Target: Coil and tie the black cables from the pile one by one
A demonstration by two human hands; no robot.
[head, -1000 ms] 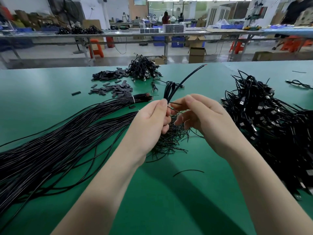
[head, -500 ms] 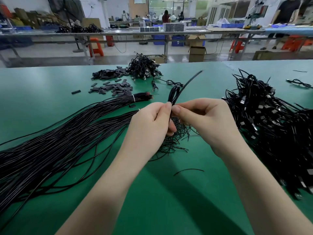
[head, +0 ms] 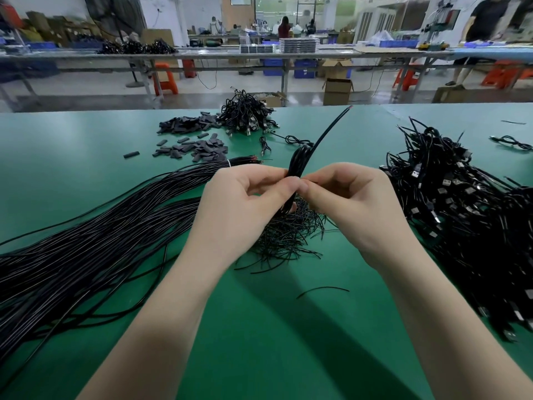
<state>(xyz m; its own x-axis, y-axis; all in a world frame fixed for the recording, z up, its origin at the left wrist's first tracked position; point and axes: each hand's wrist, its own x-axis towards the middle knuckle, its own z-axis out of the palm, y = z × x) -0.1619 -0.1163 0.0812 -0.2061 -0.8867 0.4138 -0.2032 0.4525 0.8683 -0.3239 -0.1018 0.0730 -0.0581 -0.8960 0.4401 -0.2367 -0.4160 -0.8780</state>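
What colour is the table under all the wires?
The table is green, seen in the head view, the only one here.

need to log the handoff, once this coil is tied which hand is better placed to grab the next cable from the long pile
Left, probably. The left hand sits beside the long cable pile; the right hand, also pinching the coiled cable, is nearer the finished heap.

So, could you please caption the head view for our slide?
Both hands, left and right, pinch a coiled black cable.
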